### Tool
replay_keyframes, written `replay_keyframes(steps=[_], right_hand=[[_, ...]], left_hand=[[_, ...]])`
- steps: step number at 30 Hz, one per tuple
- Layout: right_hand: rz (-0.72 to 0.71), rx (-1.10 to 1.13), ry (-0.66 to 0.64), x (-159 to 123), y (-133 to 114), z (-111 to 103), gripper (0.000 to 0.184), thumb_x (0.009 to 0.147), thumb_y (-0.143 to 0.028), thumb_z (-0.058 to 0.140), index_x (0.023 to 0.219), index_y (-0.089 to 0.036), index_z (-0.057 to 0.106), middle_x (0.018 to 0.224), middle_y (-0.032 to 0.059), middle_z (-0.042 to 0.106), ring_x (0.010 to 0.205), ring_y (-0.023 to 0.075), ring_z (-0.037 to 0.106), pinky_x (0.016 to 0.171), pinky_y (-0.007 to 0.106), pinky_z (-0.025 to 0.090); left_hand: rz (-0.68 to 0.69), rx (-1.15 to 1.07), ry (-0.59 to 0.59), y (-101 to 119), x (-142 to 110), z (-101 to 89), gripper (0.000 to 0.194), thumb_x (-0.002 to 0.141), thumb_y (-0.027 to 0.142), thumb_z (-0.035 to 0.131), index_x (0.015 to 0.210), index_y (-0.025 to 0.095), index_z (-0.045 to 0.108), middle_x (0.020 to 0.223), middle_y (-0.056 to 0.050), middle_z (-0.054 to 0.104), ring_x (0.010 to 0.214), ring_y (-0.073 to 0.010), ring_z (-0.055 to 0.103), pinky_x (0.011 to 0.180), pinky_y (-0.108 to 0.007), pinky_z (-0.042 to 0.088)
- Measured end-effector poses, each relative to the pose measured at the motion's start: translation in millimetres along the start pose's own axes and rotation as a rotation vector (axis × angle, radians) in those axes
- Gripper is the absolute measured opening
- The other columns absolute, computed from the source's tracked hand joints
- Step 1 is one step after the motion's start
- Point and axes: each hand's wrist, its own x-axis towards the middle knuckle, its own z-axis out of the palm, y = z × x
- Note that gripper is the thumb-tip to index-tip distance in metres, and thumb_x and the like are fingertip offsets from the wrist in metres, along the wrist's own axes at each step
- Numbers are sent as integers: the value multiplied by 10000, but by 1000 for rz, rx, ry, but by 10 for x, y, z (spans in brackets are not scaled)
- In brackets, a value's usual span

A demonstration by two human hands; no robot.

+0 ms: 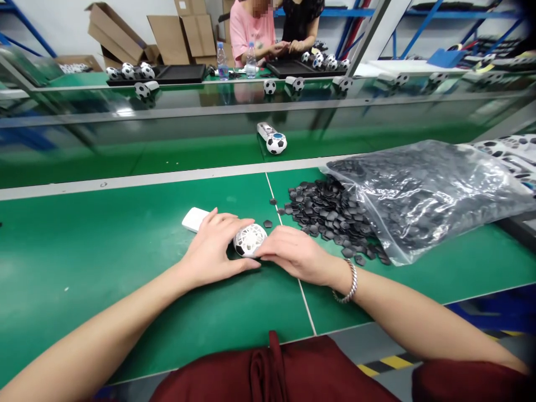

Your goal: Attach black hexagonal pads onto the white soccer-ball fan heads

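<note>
On the green table lies a white-handled device with a football-shaped head, an open white lattice with black patches at its lower left. My left hand wraps round the device from the left, thumb below and fingers over the top, and the white handle sticks out beyond it. At the right edge of the head, my right hand has its fingertips pinched together; whatever they hold is hidden. A loose black pentagon piece lies just above the head.
To the right, a heap of black pentagon pieces spills from a clear plastic bag. Another football-headed device sits on the green belt ahead. Beyond it, two people work near black trays and bottles.
</note>
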Motion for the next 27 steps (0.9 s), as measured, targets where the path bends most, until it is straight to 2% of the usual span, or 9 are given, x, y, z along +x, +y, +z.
replay_keyframes(steps=[5, 9, 13, 18, 21, 27], right_hand=[[53, 59, 41, 16, -15, 33, 137, 897, -223, 443, 907, -184, 575, 823, 40, 625, 784, 146, 552, 729, 308, 465], [128, 102, 84, 15, 10, 40, 72, 867, -243, 510, 904, -193, 547, 857, 35, 604, 846, 150, 544, 780, 309, 465], [252, 159, 115, -2, 40, 57, 290, 789, -303, 620, 1021, -168, 511, 1010, 76, 561, 984, 177, 506, 850, 331, 449], [438, 272, 43, 8, -9, 52, 520, 756, -313, 640, 1211, -171, 429, 1239, 107, 486, 1133, 213, 452, 883, 337, 440], [481, 409, -10, 46, -41, 39, 482, 769, -242, 613, 1216, -201, 436, 1150, 60, 561, 1002, 173, 542, 843, 296, 456], [561, 561, 70, 109, -95, 55, 441, 686, -156, 654, 1097, -175, 495, 1069, 43, 606, 969, 165, 561, 828, 280, 441]], left_hand=[[-25, 1, 43, 35, -19, 41, 624, 697, 597, 572, 1181, 210, 492, 1145, -39, 590, 1114, -242, 457, 1058, -514, 147], [-31, -8, 47, 50, -20, 49, 568, 717, 546, 576, 1164, 205, 500, 1141, -35, 591, 1110, -238, 460, 1062, -514, 144], [-31, -12, 55, 47, -18, 53, 558, 702, 510, 598, 1158, 202, 501, 1148, -39, 584, 1108, -245, 460, 1063, -521, 145], [-25, -20, 77, 84, -35, 35, 518, 696, 428, 610, 1160, 224, 501, 1105, -57, 588, 1074, -251, 484, 1048, -542, 189], [-12, -18, 80, 81, -37, 49, 472, 720, 401, 583, 1160, 255, 494, 1093, -51, 597, 1045, -252, 506, 1035, -574, 202], [45, 24, 122, 0, -18, 102, 462, 714, 382, 586, 1157, 283, 500, 1076, -33, 613, 1006, -268, 544, 987, -627, 272]])
